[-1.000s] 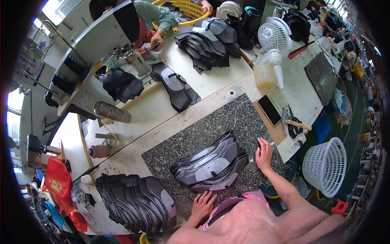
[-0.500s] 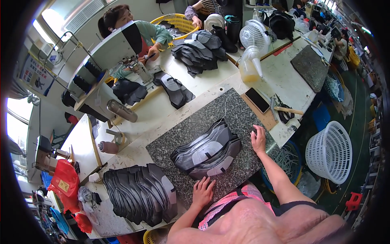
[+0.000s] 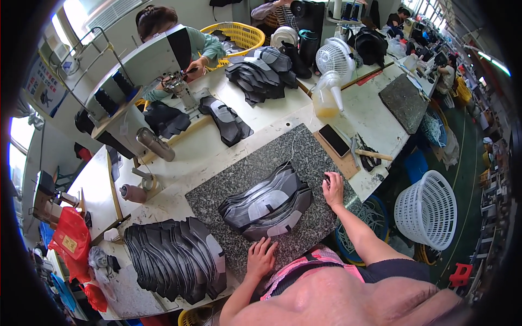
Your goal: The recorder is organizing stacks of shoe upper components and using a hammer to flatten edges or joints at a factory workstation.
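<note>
Little has changed this past second, so the work stands where it was: the dark pieces (image 3: 267, 202) lie stacked on the slab (image 3: 217, 182). Your left hand (image 3: 261, 258) rests loose-fingered at their near edge; whether your right hand's (image 3: 334, 192) curled fingers grasp anything, I cannot tell.

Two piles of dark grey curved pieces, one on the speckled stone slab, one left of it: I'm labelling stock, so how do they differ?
The dark grey pile on the slab is smaller; the dark grey left pile spreads wider. The left hand lies by the slab pile's near edge; neither hand touches the left pile. Both have overlapping layers with lighter grey patches.
</note>
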A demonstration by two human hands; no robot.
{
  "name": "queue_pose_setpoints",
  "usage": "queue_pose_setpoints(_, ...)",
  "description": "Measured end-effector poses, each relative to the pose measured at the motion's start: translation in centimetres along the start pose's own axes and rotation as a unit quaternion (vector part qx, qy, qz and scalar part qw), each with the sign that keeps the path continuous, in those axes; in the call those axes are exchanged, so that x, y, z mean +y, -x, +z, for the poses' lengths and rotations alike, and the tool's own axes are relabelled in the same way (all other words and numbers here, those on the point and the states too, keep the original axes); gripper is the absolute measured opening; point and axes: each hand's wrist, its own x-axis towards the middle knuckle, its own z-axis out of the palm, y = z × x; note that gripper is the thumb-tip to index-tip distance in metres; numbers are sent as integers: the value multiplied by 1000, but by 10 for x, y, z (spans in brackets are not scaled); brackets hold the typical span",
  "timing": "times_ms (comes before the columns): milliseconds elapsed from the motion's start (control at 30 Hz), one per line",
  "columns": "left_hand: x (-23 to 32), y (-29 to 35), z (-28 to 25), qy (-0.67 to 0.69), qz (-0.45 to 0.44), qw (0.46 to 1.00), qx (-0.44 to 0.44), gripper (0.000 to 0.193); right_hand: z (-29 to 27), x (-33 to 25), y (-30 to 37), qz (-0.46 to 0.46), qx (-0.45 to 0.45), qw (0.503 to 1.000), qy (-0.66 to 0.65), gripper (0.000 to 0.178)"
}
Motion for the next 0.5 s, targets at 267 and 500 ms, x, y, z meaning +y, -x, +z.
queue_pose_setpoints(267, -1, 6, 8, 10, -19, 1000, 8, 50, -3, -4, 2, 4, -32, 999, 24, 35)
queue_pose_setpoints(500, -4, 6, 6, 15, -34, 999, -3, 51, -12, -15, -6, 8, -85, 995, 46, 44)
